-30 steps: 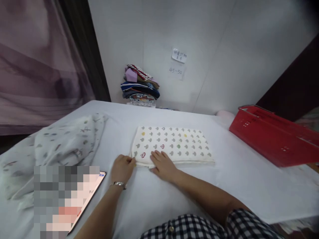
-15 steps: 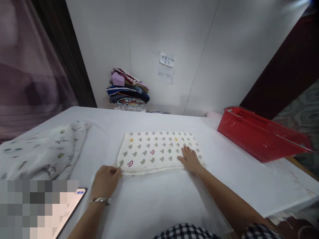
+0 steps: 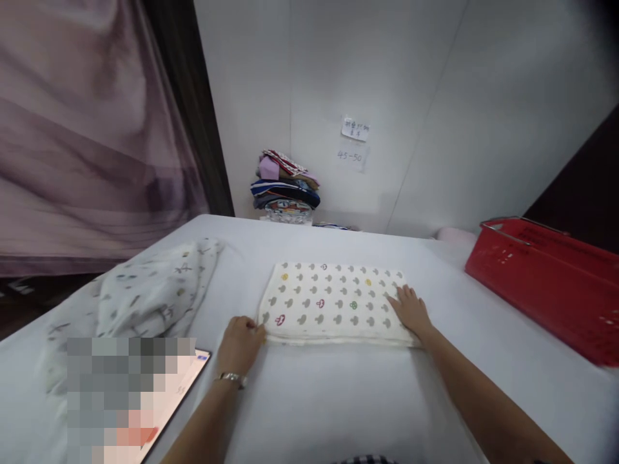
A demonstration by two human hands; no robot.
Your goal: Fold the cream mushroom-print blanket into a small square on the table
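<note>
A white cloth with a mushroom print lies folded into a flat rectangle on the white table. Its layered edge faces me. My left hand is closed at the near left corner, with thumb and fingers pinching the cloth there. My right hand lies palm down with fingers spread on the cloth's right edge, holding nothing.
A crumpled white patterned cloth lies on the left, beside a phone that is partly pixelated. A red basket stands at the right. Folded clothes are stacked at the back against the wall with paper notes.
My right hand has slid rightward over the cloth to its right edge. The left hand stays at the near left corner. The whole view has turned a little to the left.
</note>
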